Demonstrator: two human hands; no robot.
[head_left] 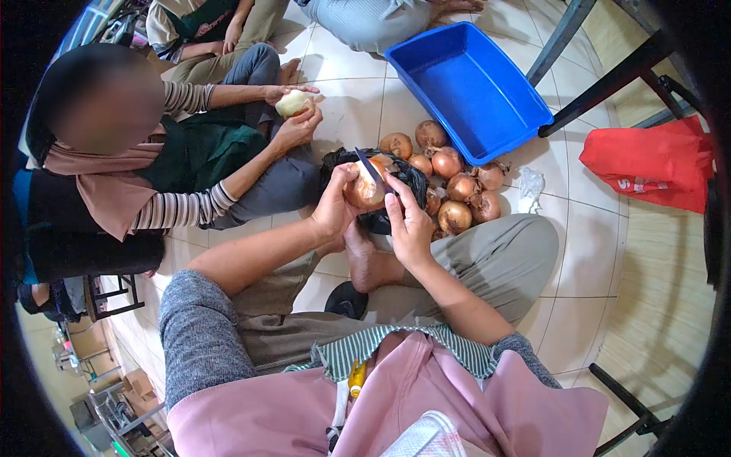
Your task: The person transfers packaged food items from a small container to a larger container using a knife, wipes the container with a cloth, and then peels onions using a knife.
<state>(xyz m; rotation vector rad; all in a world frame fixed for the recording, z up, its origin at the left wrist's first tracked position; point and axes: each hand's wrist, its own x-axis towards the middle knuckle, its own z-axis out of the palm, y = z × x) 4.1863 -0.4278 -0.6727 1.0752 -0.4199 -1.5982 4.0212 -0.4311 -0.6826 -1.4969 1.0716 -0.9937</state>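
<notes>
My left hand [333, 204] is wrapped round a partly peeled onion [365, 190], held over a black plastic bag [413, 179]. In my right hand [407, 225] is a knife [368, 164], its dark blade lying across the onion's upper right side. The fingers of my right hand touch or nearly touch the onion. Loose brown skin shows near the blade. Several unpeeled onions [454, 217] are heaped on the tiled floor just right of the bag.
A blue basin [472, 91] lies beyond the onions. At the left, a seated person holds a pale peeled onion [293, 103]. Other seated people are at the top. A red bag [647, 164], crumpled clear plastic [529, 189] and dark metal legs are on the right.
</notes>
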